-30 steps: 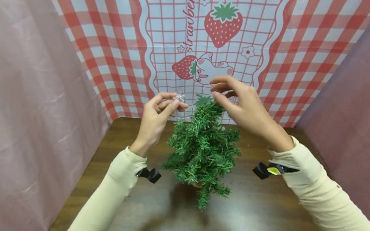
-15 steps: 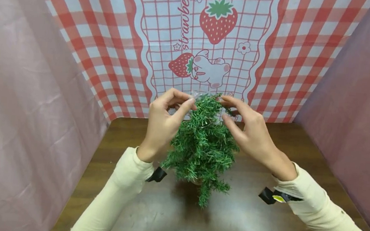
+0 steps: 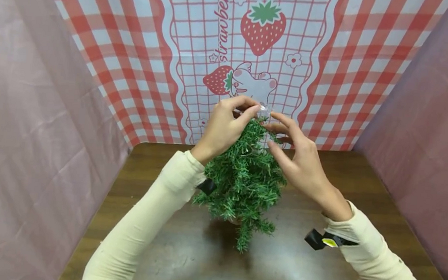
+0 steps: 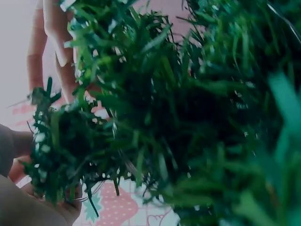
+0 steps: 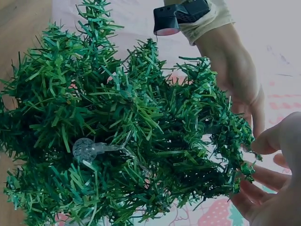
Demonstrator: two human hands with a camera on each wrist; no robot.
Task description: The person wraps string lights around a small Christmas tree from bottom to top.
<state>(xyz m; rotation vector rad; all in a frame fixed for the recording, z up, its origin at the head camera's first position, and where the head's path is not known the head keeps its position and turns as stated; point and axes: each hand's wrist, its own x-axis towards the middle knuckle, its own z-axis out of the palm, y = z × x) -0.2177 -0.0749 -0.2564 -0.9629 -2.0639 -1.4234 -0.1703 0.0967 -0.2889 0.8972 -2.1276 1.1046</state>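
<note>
My left hand [image 3: 225, 124] is above the tip of a small artificial Christmas tree [image 3: 242, 177], pinching a clear string light [image 3: 264, 111] between thumb and fingers. Around the right side of the tip, my right hand [image 3: 300, 160] has bent fingers and thumb apart, with fingertips close to the light. In the right wrist view, the right thumb [image 5: 268, 141] is beside the end of the top branches. Another clear round bulb [image 5: 84, 149] on thin wire lies among the tree's needles there. Foliage covers much of the left wrist view, partly hiding both hands.
The tree stands on a brown wooden table [image 3: 152, 222]. Behind it hangs a red-and-white checked cloth [image 3: 137, 30] with strawberry prints. Pink curtains [image 3: 28, 140] flank the table. Each wrist carries a small black camera [image 3: 314, 239].
My left hand has moved right with the string light, from beside the tree to above its tip. My right hand has lowered slightly and stays at the tip's right side.
</note>
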